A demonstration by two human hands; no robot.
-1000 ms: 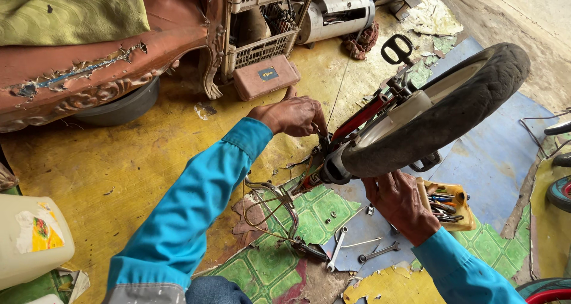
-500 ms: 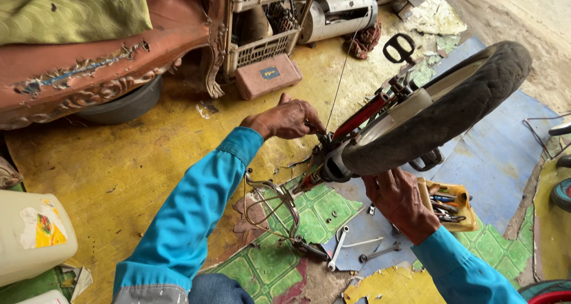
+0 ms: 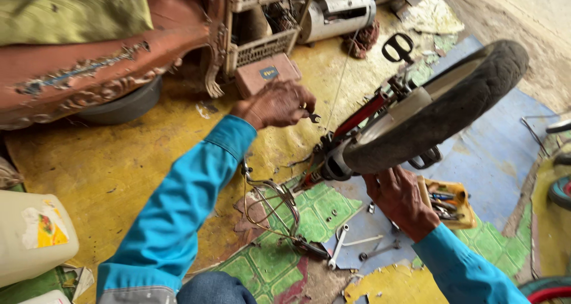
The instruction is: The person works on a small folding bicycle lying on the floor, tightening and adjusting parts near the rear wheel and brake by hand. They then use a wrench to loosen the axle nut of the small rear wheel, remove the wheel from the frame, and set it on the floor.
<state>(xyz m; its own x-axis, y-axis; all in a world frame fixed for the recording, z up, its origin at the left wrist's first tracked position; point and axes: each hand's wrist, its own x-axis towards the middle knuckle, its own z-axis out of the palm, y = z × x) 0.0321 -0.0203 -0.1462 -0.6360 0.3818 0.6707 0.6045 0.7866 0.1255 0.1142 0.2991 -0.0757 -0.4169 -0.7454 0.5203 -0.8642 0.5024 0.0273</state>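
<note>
Partly hidden: left hand (image 3: 276, 104) fingers pinch a small dark spanner (image 3: 312, 117), most of it covered. Right hand (image 3: 399, 198) fingers curl under the wheel (image 3: 440, 111); grip unclear, axle just beside them.

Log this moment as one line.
left hand: holds small wrench | right hand: under wheel | floor: spanners

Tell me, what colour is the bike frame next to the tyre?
Red; the bike frame shows best in the head view.
</note>
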